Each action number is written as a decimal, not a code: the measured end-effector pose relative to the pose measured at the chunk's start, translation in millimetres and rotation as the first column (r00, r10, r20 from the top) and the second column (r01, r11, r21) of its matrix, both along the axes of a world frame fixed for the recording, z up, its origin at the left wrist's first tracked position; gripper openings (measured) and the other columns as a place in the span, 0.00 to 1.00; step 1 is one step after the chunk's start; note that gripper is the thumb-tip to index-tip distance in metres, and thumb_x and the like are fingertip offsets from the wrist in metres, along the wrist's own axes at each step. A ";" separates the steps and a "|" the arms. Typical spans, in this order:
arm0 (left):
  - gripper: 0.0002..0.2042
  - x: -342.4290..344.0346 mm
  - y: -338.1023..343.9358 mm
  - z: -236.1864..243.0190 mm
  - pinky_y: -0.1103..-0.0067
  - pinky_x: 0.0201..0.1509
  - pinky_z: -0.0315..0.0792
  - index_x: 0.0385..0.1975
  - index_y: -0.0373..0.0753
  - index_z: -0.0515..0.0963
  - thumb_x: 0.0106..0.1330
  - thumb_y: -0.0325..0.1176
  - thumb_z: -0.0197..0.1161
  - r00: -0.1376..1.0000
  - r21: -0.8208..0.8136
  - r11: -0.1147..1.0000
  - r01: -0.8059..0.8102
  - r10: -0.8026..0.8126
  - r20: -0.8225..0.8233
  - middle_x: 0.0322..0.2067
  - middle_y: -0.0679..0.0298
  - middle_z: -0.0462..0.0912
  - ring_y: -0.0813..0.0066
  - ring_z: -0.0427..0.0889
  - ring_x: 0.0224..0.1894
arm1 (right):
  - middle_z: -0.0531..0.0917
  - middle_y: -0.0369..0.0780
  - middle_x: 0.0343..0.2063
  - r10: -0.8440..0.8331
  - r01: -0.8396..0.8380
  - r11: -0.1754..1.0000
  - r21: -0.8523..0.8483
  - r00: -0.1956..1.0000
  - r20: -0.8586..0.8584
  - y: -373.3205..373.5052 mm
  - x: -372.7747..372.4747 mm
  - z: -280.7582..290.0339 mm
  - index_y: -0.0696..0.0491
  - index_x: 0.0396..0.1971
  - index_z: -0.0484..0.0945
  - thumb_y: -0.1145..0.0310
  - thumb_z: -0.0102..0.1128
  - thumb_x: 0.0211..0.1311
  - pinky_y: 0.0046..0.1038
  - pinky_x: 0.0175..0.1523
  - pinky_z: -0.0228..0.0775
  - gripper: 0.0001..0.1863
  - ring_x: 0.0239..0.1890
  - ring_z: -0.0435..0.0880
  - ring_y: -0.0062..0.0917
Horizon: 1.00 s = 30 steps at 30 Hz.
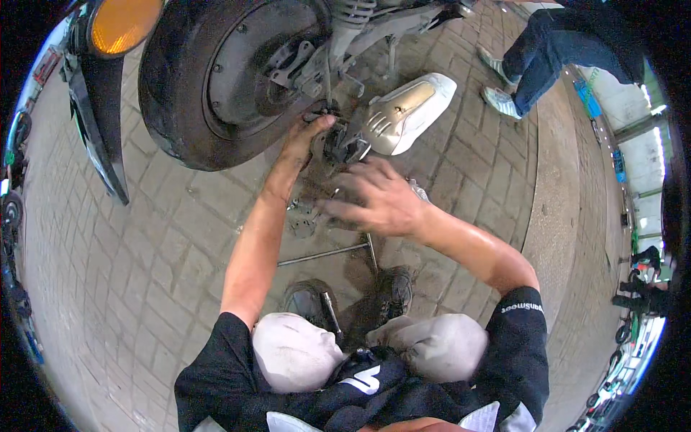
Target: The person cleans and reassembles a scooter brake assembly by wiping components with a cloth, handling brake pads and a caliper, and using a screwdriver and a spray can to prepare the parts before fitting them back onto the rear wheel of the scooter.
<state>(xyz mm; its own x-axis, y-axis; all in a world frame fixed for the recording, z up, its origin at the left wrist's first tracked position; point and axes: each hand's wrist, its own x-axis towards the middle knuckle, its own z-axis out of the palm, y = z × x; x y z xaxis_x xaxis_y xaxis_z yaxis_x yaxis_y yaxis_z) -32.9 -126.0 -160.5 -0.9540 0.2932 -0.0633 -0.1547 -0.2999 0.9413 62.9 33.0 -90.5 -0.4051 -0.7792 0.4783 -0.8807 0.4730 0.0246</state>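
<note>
My left hand (312,129) reaches in beside the lower edge of a black vehicle wheel (241,79), its fingers closed on a dark, greasy metal part (337,142) whose exact kind I cannot make out. Just below and to the right, my right hand (378,196) is blurred by motion. Its fingers look spread, the thumb apart, and I see nothing held in it. Beyond that hand a white and gold plastic cover (410,114) lies on the paving. A long-armed T-shaped wrench (324,254) rests on the ground between my hands and shoes.
Small loose metal pieces (301,219) lie below my left hand. A socket wrench (331,311) is by my shoe (306,299). An orange lamp (122,27) and a black panel (97,129) stand at left. Another person's legs (540,65) are at far right.
</note>
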 end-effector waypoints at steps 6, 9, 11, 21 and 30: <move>0.23 22.9 5.6 50.3 0.75 0.54 0.62 0.48 0.36 0.67 0.53 0.40 0.59 0.984 -0.108 0.993 -0.049 0.067 0.168 0.48 0.61 0.70 0.70 0.69 0.48 | 0.75 0.38 0.33 0.340 -0.341 0.940 0.009 0.940 0.036 -25.2 -45.8 -1.4 0.50 0.35 0.73 0.67 0.58 0.36 0.34 0.39 0.67 0.18 0.36 0.74 0.32; 0.30 18.9 -4.3 4.6 0.74 0.54 0.61 0.51 0.37 0.64 0.49 0.43 0.63 0.997 0.355 0.935 -0.005 -0.020 0.068 0.49 0.58 0.68 0.67 0.67 0.51 | 0.74 0.45 0.17 0.138 0.017 0.915 -0.404 0.925 0.353 -35.9 -51.4 15.7 0.58 0.26 0.75 0.72 0.53 0.48 0.31 0.29 0.67 0.06 0.23 0.76 0.33; 0.35 -3.5 -5.6 -30.2 0.72 0.55 0.60 0.54 0.38 0.61 0.46 0.45 0.66 0.995 0.362 0.932 -0.018 -0.019 0.099 0.51 0.56 0.67 0.66 0.66 0.53 | 0.73 0.42 0.15 0.059 0.201 0.849 -0.489 0.883 0.465 -41.7 -53.0 28.6 0.59 0.25 0.74 0.70 0.53 0.51 0.28 0.27 0.64 0.07 0.21 0.73 0.27; 0.26 -19.9 3.1 -34.0 0.74 0.49 0.63 0.45 0.38 0.67 0.46 0.40 0.67 0.990 0.129 0.984 -0.119 0.108 0.092 0.41 0.61 0.72 0.69 0.69 0.45 | 0.67 0.29 0.13 0.138 0.641 0.478 -0.601 0.621 0.772 -43.9 -66.9 47.9 0.60 0.22 0.73 0.58 0.50 0.60 0.19 0.21 0.54 0.19 0.17 0.61 0.11; 0.28 -17.1 10.8 -34.8 0.75 0.49 0.64 0.49 0.35 0.66 0.47 0.38 0.64 0.995 0.229 0.969 -0.095 0.090 0.033 0.46 0.59 0.69 0.67 0.67 0.48 | 0.77 0.50 0.22 -0.156 0.452 0.684 -0.573 0.857 0.491 -49.0 -63.6 41.2 0.61 0.28 0.75 0.63 0.54 0.53 0.35 0.33 0.68 0.13 0.27 0.77 0.41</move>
<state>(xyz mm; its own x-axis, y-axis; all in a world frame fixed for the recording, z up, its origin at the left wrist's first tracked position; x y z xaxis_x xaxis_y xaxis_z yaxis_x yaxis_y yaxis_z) -50.0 -115.3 -195.2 -0.9766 0.2133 -0.0263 -0.1366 -0.5216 0.8422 -0.7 -16.0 -49.3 -0.8176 -0.1289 0.5612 -0.5470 0.4780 -0.6872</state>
